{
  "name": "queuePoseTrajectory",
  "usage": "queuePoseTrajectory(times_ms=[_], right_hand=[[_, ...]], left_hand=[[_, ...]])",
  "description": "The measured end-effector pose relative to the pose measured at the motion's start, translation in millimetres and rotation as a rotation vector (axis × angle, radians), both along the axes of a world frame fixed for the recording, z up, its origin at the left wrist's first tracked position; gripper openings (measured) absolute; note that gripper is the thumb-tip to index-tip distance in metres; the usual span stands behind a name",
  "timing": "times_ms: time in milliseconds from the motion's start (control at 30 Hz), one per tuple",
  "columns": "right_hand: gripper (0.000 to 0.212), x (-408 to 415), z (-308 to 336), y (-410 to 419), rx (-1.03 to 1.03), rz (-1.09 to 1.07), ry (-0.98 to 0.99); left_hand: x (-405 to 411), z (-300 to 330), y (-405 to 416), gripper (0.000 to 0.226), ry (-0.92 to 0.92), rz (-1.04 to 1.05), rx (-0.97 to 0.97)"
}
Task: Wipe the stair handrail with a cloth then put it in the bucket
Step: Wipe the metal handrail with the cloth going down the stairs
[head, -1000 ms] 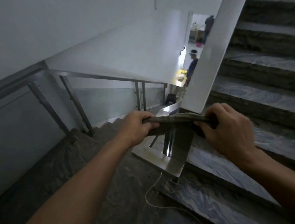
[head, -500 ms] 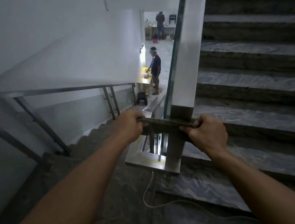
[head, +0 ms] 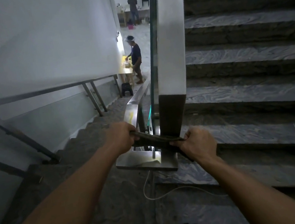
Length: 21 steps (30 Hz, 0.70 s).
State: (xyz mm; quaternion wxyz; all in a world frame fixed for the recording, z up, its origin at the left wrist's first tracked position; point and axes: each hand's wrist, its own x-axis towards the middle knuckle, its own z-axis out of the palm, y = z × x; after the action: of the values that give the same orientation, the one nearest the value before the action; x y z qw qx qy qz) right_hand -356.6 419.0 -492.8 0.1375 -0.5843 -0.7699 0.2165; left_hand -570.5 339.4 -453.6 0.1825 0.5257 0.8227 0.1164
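Your left hand [head: 121, 136] and right hand [head: 196, 143] each had a closed grip on one end of the dark cloth [head: 155, 141], stretched taut between them just above the steel handrail [head: 146, 161], near the white pillar [head: 170, 55].

Indoor stairwell, building under finishing work: stone steps [head: 245, 56] film-covered, steel handrail [head: 134, 102] with glass panels [head: 53, 123], loose cable [head: 154, 196] on landing, white walls [head: 38, 41].
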Motion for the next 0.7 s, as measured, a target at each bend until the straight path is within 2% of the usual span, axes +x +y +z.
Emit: queuePoseTrajectory(times_ms=[233, 400, 533, 600, 700], right_hand=[[0.049, -5, -29, -6, -0.029, -0.099, -0.076], [0.049, -11, -58, -8, -0.029, -0.179, -0.072], [0.042, -14, -65, -21, -0.029, -0.223, -0.093], [0.036, -14, -59, -32, 0.045, -0.238, -0.099], [0.027, -15, -49, -56, 0.387, -0.225, 0.027]], left_hand=[[-12, -25, -1, 0.02, 0.127, -0.173, -0.044], [-25, -50, 0, 0.02, 0.138, -0.302, -0.057], [-30, -65, -5, 0.021, 0.153, -0.406, 0.005], [-33, -68, -10, 0.02, 0.159, -0.426, 0.078], [-35, -71, -18, 0.021, 0.204, -0.437, 0.334]])
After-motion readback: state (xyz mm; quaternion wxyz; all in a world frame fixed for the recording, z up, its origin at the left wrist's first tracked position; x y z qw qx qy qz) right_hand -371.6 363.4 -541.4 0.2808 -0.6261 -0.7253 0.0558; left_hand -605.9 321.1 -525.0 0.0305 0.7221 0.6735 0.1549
